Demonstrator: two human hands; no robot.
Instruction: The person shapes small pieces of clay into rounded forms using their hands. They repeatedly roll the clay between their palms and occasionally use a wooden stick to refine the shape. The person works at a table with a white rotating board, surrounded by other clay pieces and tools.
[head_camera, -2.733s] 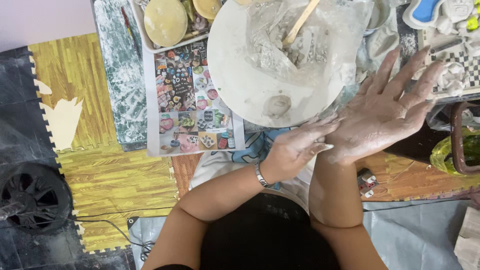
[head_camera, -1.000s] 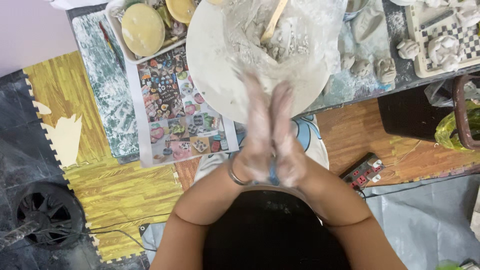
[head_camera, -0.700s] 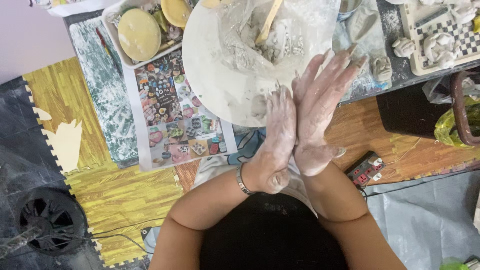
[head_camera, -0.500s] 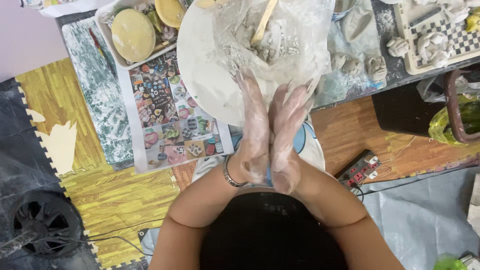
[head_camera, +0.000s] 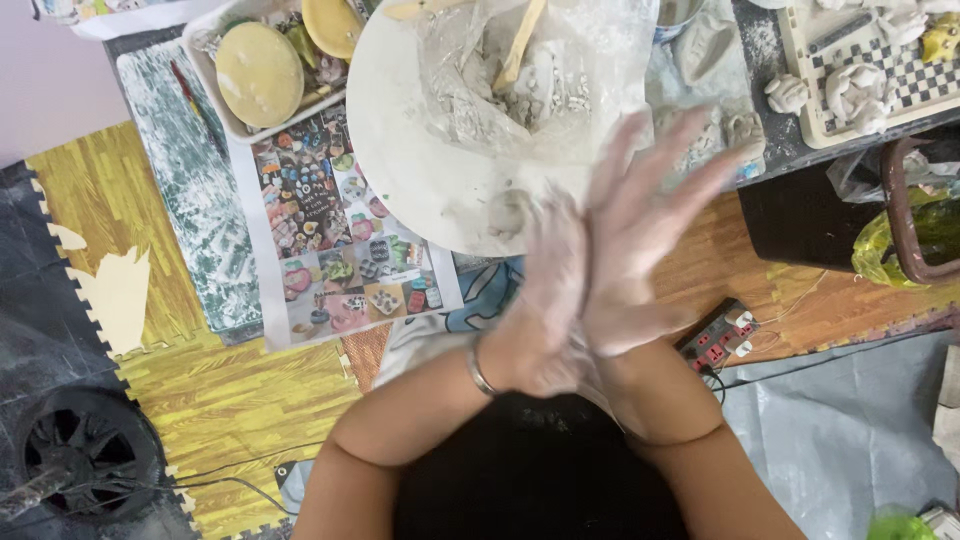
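Note:
My left hand (head_camera: 548, 300) and my right hand (head_camera: 640, 240) are pressed palm to palm in front of me, both smeared with pale grey clay and blurred by motion. The fingers are stretched out; whether a bit of clay lies between the palms is hidden. A metal bracelet (head_camera: 480, 372) circles my left wrist. Just beyond the fingertips lies a round white board (head_camera: 420, 170), with a clear plastic bag of grey clay (head_camera: 520, 90) on it and a wooden stick (head_camera: 522, 45) stuck in the lump.
A white tray (head_camera: 225, 125) with yellow discs stands at the upper left, above a printed picture sheet (head_camera: 340, 250). Small clay figures sit on a checkered board (head_camera: 880, 75) at the upper right. A power strip (head_camera: 720, 340) lies on the wooden floor; a black fan (head_camera: 85, 460) is at the lower left.
The hands have kept rubbing against each other, sliding between parallel and crossed; now the right hand lies angled to the upper right across the left. The view has shifted slightly.

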